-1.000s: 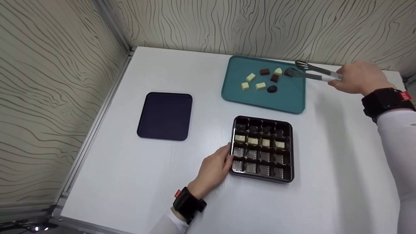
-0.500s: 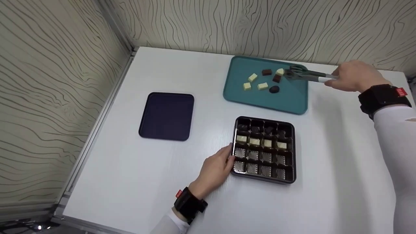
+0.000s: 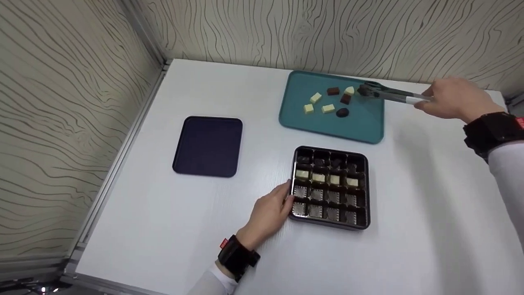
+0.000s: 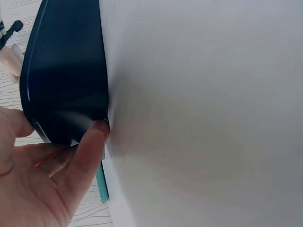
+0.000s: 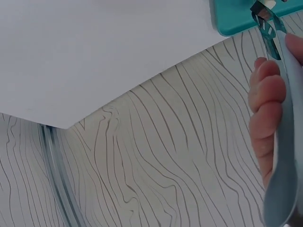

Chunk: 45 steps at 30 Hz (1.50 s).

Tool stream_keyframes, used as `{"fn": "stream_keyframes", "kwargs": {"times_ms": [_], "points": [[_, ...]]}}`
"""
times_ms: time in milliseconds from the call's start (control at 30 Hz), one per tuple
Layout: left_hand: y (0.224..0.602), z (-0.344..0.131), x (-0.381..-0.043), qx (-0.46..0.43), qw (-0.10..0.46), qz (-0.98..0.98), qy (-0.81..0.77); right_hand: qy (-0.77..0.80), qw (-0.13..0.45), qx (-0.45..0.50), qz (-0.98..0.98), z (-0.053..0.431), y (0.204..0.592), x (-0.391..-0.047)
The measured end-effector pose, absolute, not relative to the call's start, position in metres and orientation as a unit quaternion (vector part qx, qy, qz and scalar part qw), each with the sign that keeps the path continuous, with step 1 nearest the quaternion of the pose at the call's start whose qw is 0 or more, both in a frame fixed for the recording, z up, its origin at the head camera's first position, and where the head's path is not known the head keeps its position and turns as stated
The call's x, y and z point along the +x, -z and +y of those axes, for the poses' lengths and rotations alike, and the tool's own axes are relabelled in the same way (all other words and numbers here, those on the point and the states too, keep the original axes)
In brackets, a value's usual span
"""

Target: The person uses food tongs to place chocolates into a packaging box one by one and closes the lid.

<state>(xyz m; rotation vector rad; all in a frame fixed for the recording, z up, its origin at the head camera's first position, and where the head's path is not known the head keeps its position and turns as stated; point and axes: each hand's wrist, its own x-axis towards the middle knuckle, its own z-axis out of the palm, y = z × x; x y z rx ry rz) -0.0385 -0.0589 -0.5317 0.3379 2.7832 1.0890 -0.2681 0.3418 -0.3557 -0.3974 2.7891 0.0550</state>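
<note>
My left hand [image 3: 268, 215] holds the near left side of a black chocolate box [image 3: 366, 192], thumb at the rim and fingers against the outer wall [image 4: 71, 71]. The box has four-sided compartments: dark chocolates [image 3: 320, 162] in the back row, white chocolates [image 3: 335, 180] in the second, bare ridged bottoms in the front two. My right hand [image 3: 456, 98] grips tongs [image 3: 397, 95] with pale handles. Their closed-up tips have a dark chocolate [image 5: 260, 8] between them, over the right part of a teal tray [image 3: 303, 119].
On the teal tray lie several white chocolates [image 3: 328, 108], two brown blocks [image 3: 333, 91] and a dark oval chocolate [image 3: 342, 112]. A navy tray [image 3: 208, 146] stands at left on the white table [image 3: 204, 225]. Wood-patterned panels [image 3: 307, 37] rise behind and at left.
The tongs' tips have come together on the dark chocolate at the right of the teal tray. My left hand has stayed at the box.
</note>
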Motion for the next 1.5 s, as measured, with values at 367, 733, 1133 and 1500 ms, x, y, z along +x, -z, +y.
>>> {"fn": "stream_keyframes", "kwargs": {"times_ms": [367, 733, 1133, 1500], "points": [[0.534, -0.070, -0.032, 0.094, 0.080, 0.910, -0.395, -0.032, 0.114, -0.235, 0.965, 0.307, 0.337, -0.180], [0.531, -0.068, -0.028, 0.105, 0.076, 0.915, -0.382, -0.014, 0.077, -0.365, 0.928, 0.265, 0.336, -0.118], [0.525, -0.062, -0.031, 0.111, 0.095, 0.910, -0.388, -0.038, 0.081, -0.422, 0.902, 0.239, 0.338, -0.092], [0.522, -0.062, -0.030, 0.109, 0.108, 0.910, -0.386, -0.041, 0.093, -0.426, 0.899, 0.230, 0.336, -0.091]]}}
